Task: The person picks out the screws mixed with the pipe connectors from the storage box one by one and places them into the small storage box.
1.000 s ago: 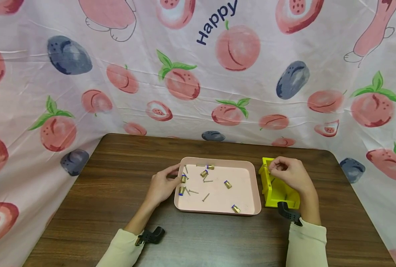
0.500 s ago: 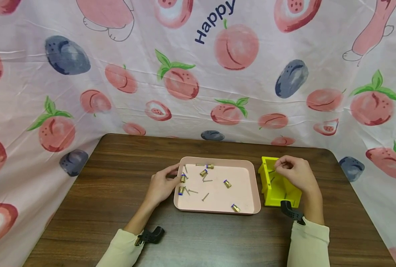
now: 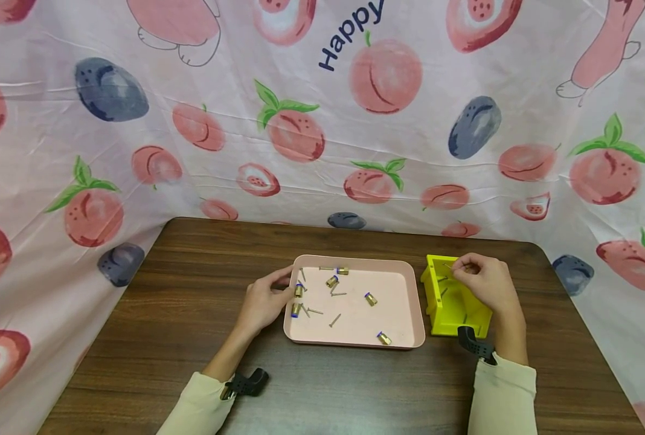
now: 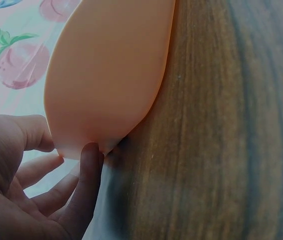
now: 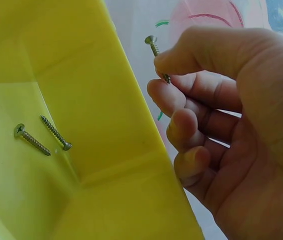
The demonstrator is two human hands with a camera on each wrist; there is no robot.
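My right hand [image 3: 485, 281] pinches a screw [image 5: 154, 49] between thumb and forefinger, its countersunk head sticking up past the thumb. The hand is above the right side of a yellow bin [image 3: 436, 311]. Inside the bin lie loose screws, among them a screw with a cross-slotted head [image 5: 31, 138] and another screw [image 5: 55, 132] by the wall. My left hand [image 3: 264, 304] holds the left end of a shallow pink tray [image 3: 355, 345], thumb at the rim and fingertips against its outer wall. Several screws [image 3: 335, 321] and brass fittings with blue rings [image 3: 371, 299] are scattered in the tray.
Tray and bin stand side by side on a dark wood-grain table [image 3: 322, 386], with a narrow gap between them. A fruit-printed curtain [image 3: 301, 199] hangs behind the table and along its sides. A black camera mount sits on each wrist.
My right hand has shifted slightly right over the bin, uncovering more of its inside. The pinched screw now shows beyond the fingertips. My left hand and the tray have stayed put.
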